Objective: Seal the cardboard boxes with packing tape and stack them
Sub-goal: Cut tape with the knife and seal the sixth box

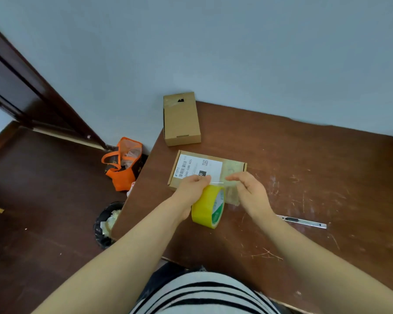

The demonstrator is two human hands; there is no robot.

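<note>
A flat cardboard box with a white shipping label lies on the brown table in front of me. My left hand grips a yellow roll of packing tape held on edge just above the box's near side. My right hand pinches the free end of a clear tape strip stretched from the roll. A second, taller cardboard box stands further back at the table's far left corner.
A silver utility knife lies on the table to my right. On the floor to the left are an orange bag and a black waste bin with scraps. A wall runs behind the table.
</note>
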